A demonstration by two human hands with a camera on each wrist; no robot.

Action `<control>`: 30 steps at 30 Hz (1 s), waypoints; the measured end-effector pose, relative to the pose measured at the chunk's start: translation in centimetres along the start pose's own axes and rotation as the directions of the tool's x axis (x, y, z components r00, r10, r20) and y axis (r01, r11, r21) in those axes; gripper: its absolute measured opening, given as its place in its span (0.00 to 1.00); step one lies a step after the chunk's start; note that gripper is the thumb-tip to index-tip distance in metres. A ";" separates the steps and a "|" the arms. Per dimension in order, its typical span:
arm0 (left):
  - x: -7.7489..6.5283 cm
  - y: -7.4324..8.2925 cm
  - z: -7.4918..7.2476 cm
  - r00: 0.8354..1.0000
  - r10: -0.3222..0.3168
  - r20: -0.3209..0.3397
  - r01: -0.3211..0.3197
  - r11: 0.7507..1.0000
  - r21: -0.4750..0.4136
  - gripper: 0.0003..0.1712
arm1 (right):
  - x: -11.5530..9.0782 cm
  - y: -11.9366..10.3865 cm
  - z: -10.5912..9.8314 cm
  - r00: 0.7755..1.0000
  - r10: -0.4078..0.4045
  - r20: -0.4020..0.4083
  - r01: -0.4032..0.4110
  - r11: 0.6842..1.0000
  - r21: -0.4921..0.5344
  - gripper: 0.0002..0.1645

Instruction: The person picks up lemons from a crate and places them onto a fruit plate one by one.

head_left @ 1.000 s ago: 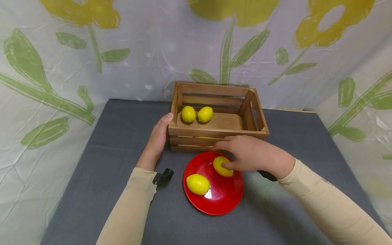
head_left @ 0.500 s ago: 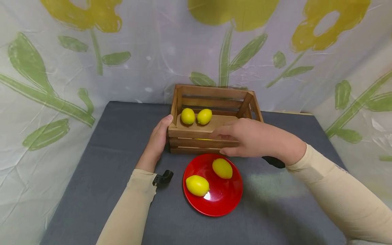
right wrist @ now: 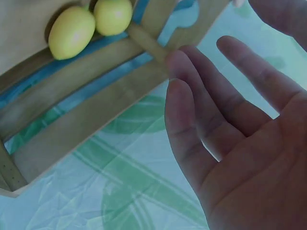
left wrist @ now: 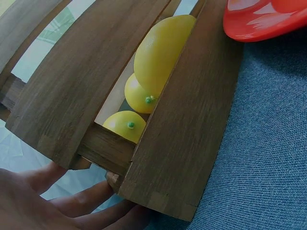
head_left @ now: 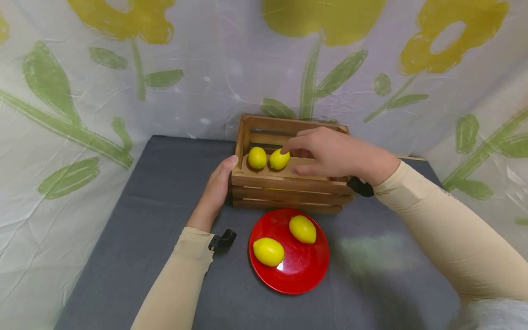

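My left hand (head_left: 216,185) lies against the left end of the wooden crate (head_left: 288,182). Its fingers (left wrist: 86,200) look fairly straight, with the tips partly hidden at the crate's end. Over the crate's open top is my right hand (head_left: 323,151), fingers spread and holding nothing. From the head one fingertip overlaps the right-hand lemon (head_left: 279,160), but the right wrist view shows the fingers (right wrist: 180,108) apart from the lemons (right wrist: 72,32). Another lemon (head_left: 257,158) sits to its left. Through the front slats a third lemon (left wrist: 163,52) shows; from above the front wall mostly hides it.
A red plate (head_left: 294,277) stands in front of the crate, bearing two lemons, one front left (head_left: 268,251) and one back right (head_left: 303,229). Dark grey cloth (head_left: 156,206) covers the table. A flower-printed curtain (head_left: 206,91) hangs close behind the crate.
My right hand has risen from the back lemon on the plate, with nothing in it, and moved up over the crate. That lemon stays on the plate. My left hand keeps its place.
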State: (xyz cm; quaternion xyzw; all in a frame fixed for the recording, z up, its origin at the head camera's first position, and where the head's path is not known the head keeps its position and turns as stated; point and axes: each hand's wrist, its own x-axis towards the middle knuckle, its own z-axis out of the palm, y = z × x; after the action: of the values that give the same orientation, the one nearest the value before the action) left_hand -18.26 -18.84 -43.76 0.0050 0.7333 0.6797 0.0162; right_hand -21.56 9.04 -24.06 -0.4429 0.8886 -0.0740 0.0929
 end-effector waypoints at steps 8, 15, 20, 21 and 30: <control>0.0 0.1 0.4 1.000 -0.007 -0.004 0.007 1.000 0.003 0.45 | 4.1 3.4 -0.2 0.983 0.129 0.128 -0.132 0.991 0.011 0.26; -0.1 0.1 1.4 1.000 0.015 -0.008 -0.015 1.000 -0.008 0.42 | 5.9 5.0 1.4 0.955 0.169 0.244 -0.171 0.985 -0.014 0.30; -0.1 0.2 2.0 1.000 0.021 -0.009 -0.021 1.000 -0.010 0.43 | 6.2 5.2 2.4 0.933 0.174 0.315 -0.182 0.983 -0.004 0.31; -0.1 0.2 2.0 1.000 0.020 -0.012 -0.020 1.000 -0.011 0.43 | 6.3 5.2 2.6 0.929 0.170 0.330 -0.182 0.983 0.006 0.31; -0.7 0.7 2.1 0.999 0.031 -0.026 -0.031 0.999 -0.011 0.43 | 7.6 4.6 4.7 0.899 0.094 0.428 -0.112 0.994 0.018 0.29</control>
State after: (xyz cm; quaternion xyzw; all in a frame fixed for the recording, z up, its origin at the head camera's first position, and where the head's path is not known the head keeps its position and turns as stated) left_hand -17.48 -16.70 -43.26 0.0076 0.7294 0.6840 -0.0037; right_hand -28.56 5.48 -30.35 -0.3987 0.8672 0.0109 0.2981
